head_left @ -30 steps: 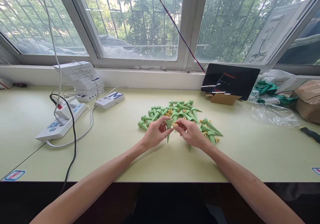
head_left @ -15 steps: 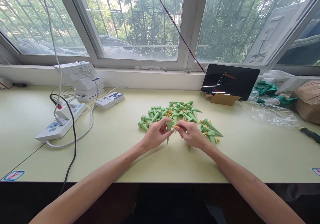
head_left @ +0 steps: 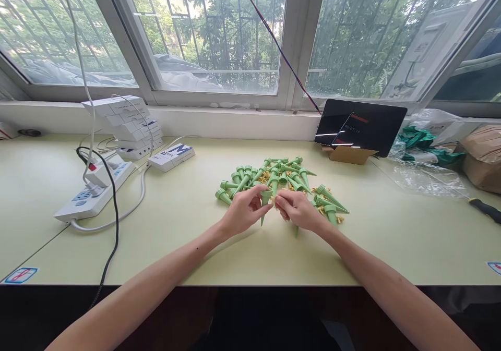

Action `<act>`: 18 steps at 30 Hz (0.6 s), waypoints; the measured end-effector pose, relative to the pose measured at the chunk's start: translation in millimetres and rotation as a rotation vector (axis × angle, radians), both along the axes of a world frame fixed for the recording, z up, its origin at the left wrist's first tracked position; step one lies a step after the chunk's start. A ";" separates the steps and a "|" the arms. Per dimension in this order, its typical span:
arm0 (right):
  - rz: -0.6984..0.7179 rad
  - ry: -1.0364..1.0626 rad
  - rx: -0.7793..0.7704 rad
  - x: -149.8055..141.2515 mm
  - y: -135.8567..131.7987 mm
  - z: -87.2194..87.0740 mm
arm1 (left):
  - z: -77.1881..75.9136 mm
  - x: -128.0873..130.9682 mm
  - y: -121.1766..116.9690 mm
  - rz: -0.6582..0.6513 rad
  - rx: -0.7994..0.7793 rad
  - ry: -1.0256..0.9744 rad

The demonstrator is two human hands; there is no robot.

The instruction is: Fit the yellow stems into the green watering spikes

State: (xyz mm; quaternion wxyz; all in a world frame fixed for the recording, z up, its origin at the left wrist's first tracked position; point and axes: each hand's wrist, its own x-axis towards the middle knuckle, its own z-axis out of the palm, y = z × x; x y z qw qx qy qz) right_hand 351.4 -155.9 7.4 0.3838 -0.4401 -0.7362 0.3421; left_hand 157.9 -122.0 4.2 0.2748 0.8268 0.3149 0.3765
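A heap of green plastic cone spikes [head_left: 282, 179] with small yellow pieces mixed in lies on the pale green table [head_left: 188, 220], just beyond my hands. My left hand [head_left: 242, 213] pinches one green spike [head_left: 265, 201], held point down in front of the heap. My right hand [head_left: 299, 210] is closed right beside the spike's wide top, its fingertips meeting those of the left hand; what it pinches is too small to make out. Another green spike tip shows below the right hand.
A white power strip [head_left: 92, 189] with plugs and black and white cables lies at the left, beside stacked white boxes [head_left: 125, 124] and a flat box [head_left: 172, 156]. A dark tablet [head_left: 360, 126] leans on a cardboard box. Plastic bags [head_left: 426, 147] and a screwdriver handle [head_left: 485, 210] sit right.
My right hand has shifted slightly left, bringing its fingertips against the top of the spike held by my left hand. The small yellow piece seen earlier at the fingertips no longer shows.
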 end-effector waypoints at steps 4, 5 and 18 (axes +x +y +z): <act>0.042 0.083 -0.097 0.1 -0.5 1.6 | 0.1 -0.2 -0.5 -0.006 0.021 0.004; 0.049 0.098 -0.114 0.1 -0.4 2.0 | 0.0 -0.2 -0.4 -0.005 0.028 0.006; 0.076 0.221 -0.258 -1.2 -0.2 3.9 | -1.4 -0.5 0.6 -0.020 -0.009 0.002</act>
